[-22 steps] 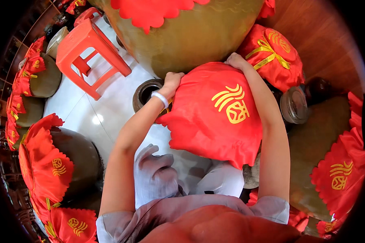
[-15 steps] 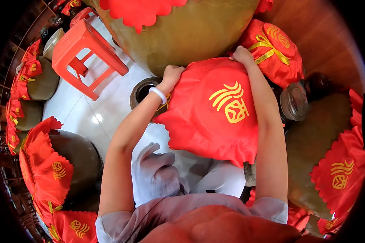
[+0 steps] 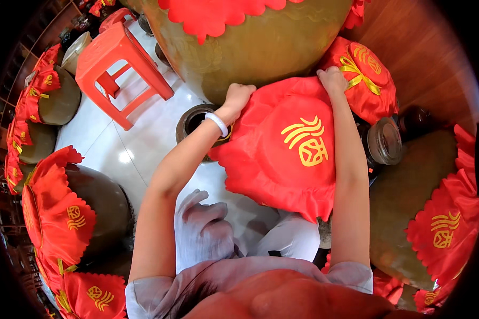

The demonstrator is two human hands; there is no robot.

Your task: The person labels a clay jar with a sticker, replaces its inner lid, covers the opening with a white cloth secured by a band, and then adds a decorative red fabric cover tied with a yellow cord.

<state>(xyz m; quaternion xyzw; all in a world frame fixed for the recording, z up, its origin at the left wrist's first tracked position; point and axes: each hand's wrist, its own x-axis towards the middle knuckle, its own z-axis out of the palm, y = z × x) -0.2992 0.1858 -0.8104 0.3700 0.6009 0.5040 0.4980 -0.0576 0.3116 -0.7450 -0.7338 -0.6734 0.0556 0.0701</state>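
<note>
A red satin cloth cover (image 3: 271, 154) with a yellow printed emblem and scalloped edges hangs in front of me, draped over something it hides. My left hand (image 3: 239, 100) is closed on its far left edge, a pale bracelet round the wrist. At the far right edge my right hand (image 3: 333, 81) pinches the cloth, beside a red-wrapped jar (image 3: 364, 80) tied with yellow ribbon. Under my left wrist stands a dark open-mouthed jar (image 3: 194, 121), partly covered by my arm and the cloth. The fingertips of both hands are hidden.
A huge brown jar (image 3: 239, 58) rises just beyond my hands. A red plastic stool (image 3: 104, 50) stands on the white tiled floor (image 3: 98, 151) at far left. Cloth-topped jars flank me, one on the left (image 3: 104, 204), another on the right (image 3: 399, 212). A glass jar (image 3: 384, 141) lies near my right forearm.
The whole view has shifted slightly, so most things sit further right. Both hands keep hold of the cloth, whose folds have changed a little near its far edge.
</note>
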